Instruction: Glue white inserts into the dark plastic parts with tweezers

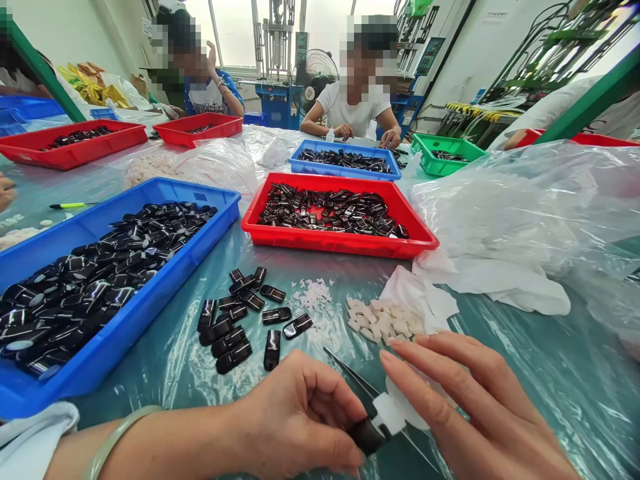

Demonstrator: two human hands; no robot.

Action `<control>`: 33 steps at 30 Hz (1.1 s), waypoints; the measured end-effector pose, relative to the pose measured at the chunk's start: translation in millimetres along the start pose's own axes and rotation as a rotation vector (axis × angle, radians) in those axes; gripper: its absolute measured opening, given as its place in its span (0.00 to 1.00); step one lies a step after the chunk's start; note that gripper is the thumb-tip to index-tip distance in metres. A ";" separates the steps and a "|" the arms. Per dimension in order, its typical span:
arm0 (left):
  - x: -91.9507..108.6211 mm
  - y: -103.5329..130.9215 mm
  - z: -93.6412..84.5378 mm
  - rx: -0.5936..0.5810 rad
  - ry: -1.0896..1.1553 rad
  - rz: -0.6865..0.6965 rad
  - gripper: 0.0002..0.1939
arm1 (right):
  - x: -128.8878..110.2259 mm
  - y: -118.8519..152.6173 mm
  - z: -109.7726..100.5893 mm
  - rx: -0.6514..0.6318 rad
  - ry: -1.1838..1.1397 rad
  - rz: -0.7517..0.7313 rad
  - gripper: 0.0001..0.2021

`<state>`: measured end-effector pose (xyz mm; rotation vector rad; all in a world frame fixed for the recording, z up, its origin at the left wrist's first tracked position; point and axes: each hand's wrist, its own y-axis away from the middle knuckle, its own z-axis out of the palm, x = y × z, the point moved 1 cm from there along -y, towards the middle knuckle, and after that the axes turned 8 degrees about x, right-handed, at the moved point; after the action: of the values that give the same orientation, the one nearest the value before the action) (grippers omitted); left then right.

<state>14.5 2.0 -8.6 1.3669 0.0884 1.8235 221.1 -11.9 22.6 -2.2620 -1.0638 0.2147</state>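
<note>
Between its thumb and fingers, my left hand [300,420] grips a black plastic piece [367,437] near the bottom centre. A white piece [390,413] sits at the end of that black piece. Thin metal tweezers [353,373] pass by the white piece, their tips pointing up and left. My right hand [475,400] is just to the right, fingers stretched out and apart over a whitish sheet; whether it touches the tweezers is unclear. Loose black pieces [273,350] lie ahead of my left hand. Small cream pieces [385,321] are heaped beyond my right fingertips.
A blue tray [200,257] full of black pieces stands at left, a red tray [340,245] ahead. White scraps [313,293] lie between. Plastic bags [530,213] cover the right side. Two people [355,107] [213,90] sit across the table among more trays.
</note>
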 end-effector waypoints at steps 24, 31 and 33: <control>1.0 1.9 0.0 -0.015 -0.020 -0.024 0.12 | -3.7 0.7 -12.1 -0.038 0.008 0.017 0.17; 2.5 2.0 0.3 -0.021 -0.033 -0.024 0.12 | -5.3 -4.0 -9.3 0.036 0.046 -0.018 0.18; 2.4 2.1 0.6 -0.019 -0.043 -0.026 0.11 | -6.3 -5.5 -8.9 0.039 0.045 -0.017 0.18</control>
<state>13.7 2.0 -5.5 1.3849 0.0662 1.7683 216.9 -18.1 32.3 -2.2116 -1.0466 0.1754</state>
